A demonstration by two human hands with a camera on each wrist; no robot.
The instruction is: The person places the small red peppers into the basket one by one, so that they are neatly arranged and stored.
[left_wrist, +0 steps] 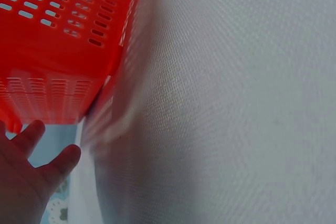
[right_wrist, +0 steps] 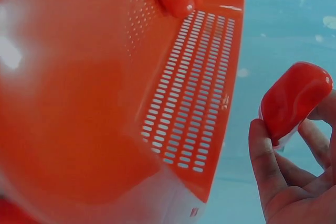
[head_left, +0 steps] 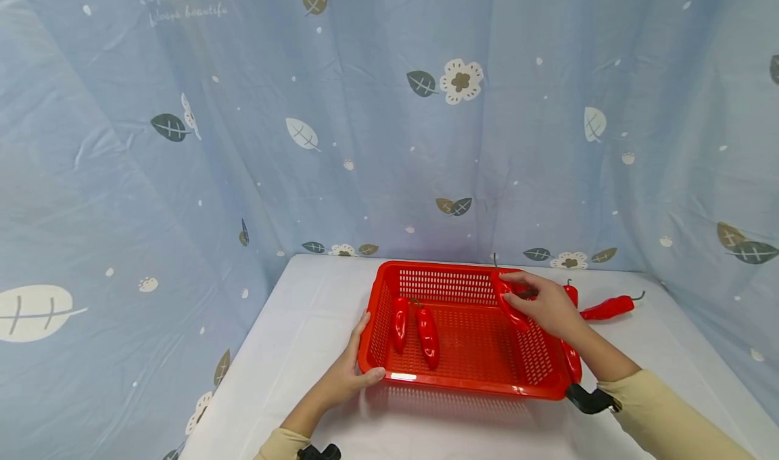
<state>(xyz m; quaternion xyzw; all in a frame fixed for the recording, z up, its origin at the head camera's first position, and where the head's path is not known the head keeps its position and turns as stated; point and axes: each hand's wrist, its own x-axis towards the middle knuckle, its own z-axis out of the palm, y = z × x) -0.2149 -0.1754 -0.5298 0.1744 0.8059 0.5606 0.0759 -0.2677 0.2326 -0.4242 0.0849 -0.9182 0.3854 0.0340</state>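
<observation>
Two red peppers [head_left: 428, 335] lie inside the red basket [head_left: 475, 353], toward its left end. Of the hands, the right hand [head_left: 550, 306] pinches a third pepper [head_left: 508, 303], tilted over the basket's right end; the left hand [head_left: 345, 380], fingers extended and thumb apart, is at the near left corner. Further peppers [head_left: 610, 308] rest on the white surface [head_left: 304, 311] rightward.

The right hand [head_left: 548, 304] (in the head view) partly hides its pepper [head_left: 514, 316].

Basket [head_left: 447, 266]: on bench [head_left: 304, 311], right of left hand [head_left: 348, 377].
Two peppers [head_left: 428, 335]: in basket, nearer left hand.
Rightmost pepper [head_left: 610, 308]: on bench, right of right hand [head_left: 546, 306].
</observation>
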